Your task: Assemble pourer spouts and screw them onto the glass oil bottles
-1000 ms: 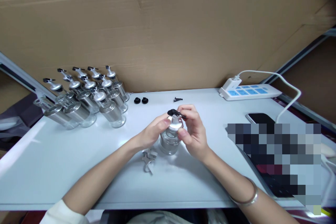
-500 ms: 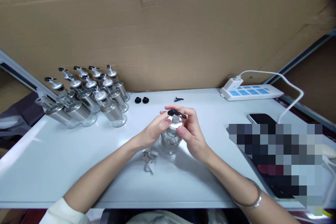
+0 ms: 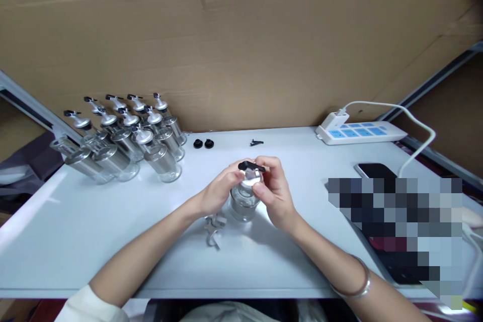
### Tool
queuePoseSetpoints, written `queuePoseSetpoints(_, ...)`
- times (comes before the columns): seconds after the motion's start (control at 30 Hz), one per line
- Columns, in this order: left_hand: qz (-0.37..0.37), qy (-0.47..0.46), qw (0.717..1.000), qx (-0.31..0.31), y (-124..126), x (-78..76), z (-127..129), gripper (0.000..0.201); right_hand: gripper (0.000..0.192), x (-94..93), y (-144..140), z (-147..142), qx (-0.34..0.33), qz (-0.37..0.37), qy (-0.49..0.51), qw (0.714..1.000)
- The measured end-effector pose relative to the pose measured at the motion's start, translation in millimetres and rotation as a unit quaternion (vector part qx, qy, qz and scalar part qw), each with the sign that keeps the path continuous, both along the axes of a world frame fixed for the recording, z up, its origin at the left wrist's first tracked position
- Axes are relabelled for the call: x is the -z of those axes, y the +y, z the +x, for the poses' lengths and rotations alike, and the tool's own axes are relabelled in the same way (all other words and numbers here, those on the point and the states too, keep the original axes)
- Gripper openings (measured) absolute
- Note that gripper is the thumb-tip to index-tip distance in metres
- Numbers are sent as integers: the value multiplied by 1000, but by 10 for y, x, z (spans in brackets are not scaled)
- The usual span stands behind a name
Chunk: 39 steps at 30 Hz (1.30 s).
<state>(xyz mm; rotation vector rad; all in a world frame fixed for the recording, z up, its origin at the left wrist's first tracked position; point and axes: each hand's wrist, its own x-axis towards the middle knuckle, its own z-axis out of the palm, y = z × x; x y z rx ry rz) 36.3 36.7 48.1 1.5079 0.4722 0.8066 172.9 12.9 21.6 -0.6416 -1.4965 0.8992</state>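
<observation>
My left hand (image 3: 219, 192) and right hand (image 3: 272, 192) both grip the small glass bottle (image 3: 243, 205), fitting its black lever cap (image 3: 249, 166); next I press it down straight

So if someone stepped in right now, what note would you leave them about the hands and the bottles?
Left hand steadies the glass bottle, standing on the white table.
Right hand pinches the silver cap with its black spout piece.
Done: a cluster of capped bottles at far left.
Left: this cap looks unfinished; a metal clip lies beside the bottle, two black plugs and a small black part farther back.
</observation>
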Motion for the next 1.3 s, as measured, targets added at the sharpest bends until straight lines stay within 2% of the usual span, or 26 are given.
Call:
queuePoseSetpoints(0.23, -12, -7, 1000, -8, 6, 45, -8, 40, 22, 28, 7, 10, 12, 9, -1, 1000)
queuePoseSetpoints(0.33, -26, -7, 999, -24, 5, 78, -1, 44, 25, 45, 16, 31, 30, 20, -29, 999)
queuePoseSetpoints(0.43, -6, 6, 999, -39, -36, 73, 21, 49, 27, 82, 12, 45, 46, 28, -45, 998)
queuePoseSetpoints(0.63, 51, 12, 997, -61, -150, 45, 85, 54, 35, 128, 22, 53, 53, -15, 44, 997)
queuePoseSetpoints(0.73, 36, -37, 994, -100, -164, -18, 79, 51, 38, 94, 58, 61, 62, -18, 91, 994)
queuePoseSetpoints(0.83, 50, -105, 980, -162, -167, -184, 13, 43, 36, 67, 79, 70, 84, -9, 102, 991)
queuePoseSetpoints(0.93, 103, -155, 953, -240, -164, -408, -116, 40, 33, 76, 74, 77, 98, 7, 81, 992)
queuePoseSetpoints(1.07, 201, -188, 889, -365, -110, -631, -394, 43, 24, 103, 44, 86, 89, 25, -29, 995)
queuePoseSetpoints(1.2, 268, -176, 814, -484, -49, -659, -809, 38, 17, 96, 8, 73, 61, 45, -184, 980)
queuePoseSetpoints(1.3, 295, -162, 753, -565, -73, -584, -1155, 39, 17, 80, -17, 51, 48, 62, -227, 971)
